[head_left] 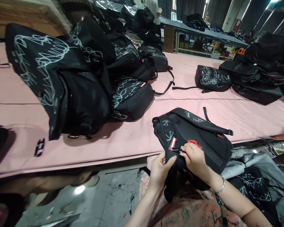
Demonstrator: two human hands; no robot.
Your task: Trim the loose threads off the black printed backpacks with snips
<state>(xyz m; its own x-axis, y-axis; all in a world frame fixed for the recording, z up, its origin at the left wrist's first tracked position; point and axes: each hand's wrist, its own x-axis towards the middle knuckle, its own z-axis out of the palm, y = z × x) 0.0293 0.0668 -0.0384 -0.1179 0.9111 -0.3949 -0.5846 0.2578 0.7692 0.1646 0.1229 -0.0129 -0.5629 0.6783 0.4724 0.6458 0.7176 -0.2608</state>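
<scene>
A black backpack [198,135] with white line drawings and a red tag lies back-side up, half on the pink table edge and half on my lap. My left hand [159,170] grips the bag's side fabric, fingers closed round it. My right hand [195,159] is pinched on a small zipper pull at the bag's side, beside a red-and-white label. A bracelet sits on my right wrist.
The pink table [132,138] carries a big pile of matching black backpacks [85,75] at the left and centre, one lone backpack [211,78] at the right, and a stack of black bags [255,78] beyond. More bags lie at my right [253,186]. A person stands far back.
</scene>
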